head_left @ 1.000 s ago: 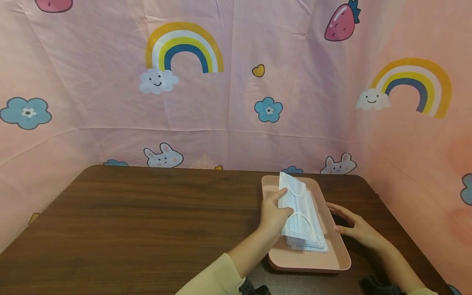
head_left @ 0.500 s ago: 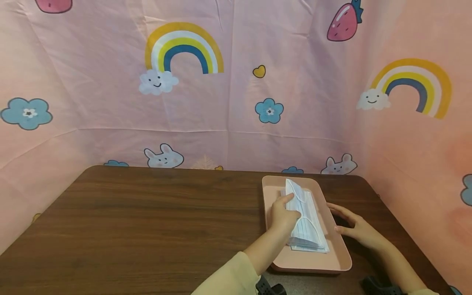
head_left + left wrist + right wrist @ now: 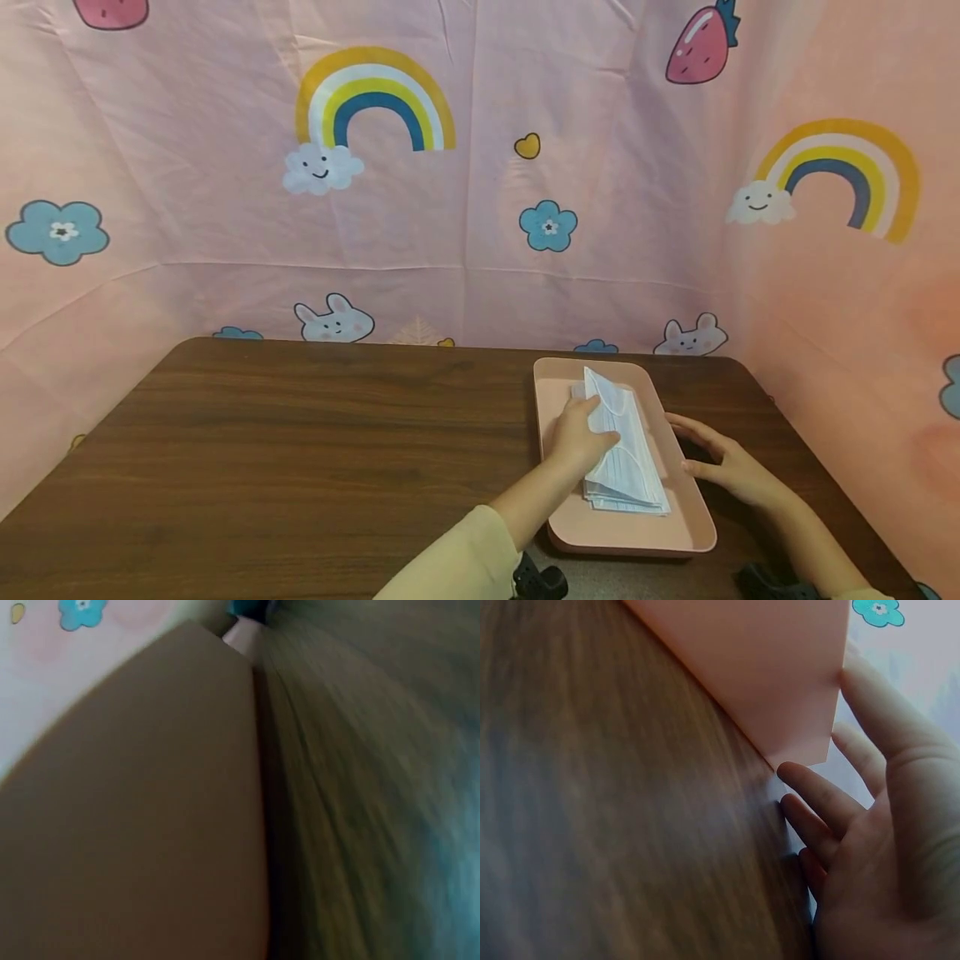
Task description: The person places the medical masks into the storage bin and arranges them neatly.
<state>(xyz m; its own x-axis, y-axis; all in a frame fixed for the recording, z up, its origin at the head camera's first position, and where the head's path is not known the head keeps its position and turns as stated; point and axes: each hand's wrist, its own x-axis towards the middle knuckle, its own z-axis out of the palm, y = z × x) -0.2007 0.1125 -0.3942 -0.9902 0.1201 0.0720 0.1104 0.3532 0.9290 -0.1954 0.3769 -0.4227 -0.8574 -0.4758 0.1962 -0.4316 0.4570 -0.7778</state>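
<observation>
A stack of pale blue face masks point(image 3: 626, 475) with white ear loops lies in a pink tray point(image 3: 630, 533) on the right of the table. From the left, my left hand point(image 3: 581, 437) reaches over the tray's edge and grips the left side of the top mask, thumb on its upper face. Its other fingers are partly hidden. My right hand point(image 3: 723, 467) rests at the tray's right side; in the right wrist view its loosely bent fingers point(image 3: 821, 799) are spread, with fingertips against the tray's outer wall point(image 3: 780, 667). A dim close surface fills much of the left wrist view.
The dark wooden table point(image 3: 300, 450) extends to the left of the tray. Behind it and along its sides hangs a pink cloth point(image 3: 600, 292) printed with rainbows, flowers and rabbits. A black wrist device point(image 3: 540, 579) sits below my left forearm.
My left hand has moved right with the top mask, which now lies lower and more evenly over the stack. The right hand and the tray have stayed nearly still.
</observation>
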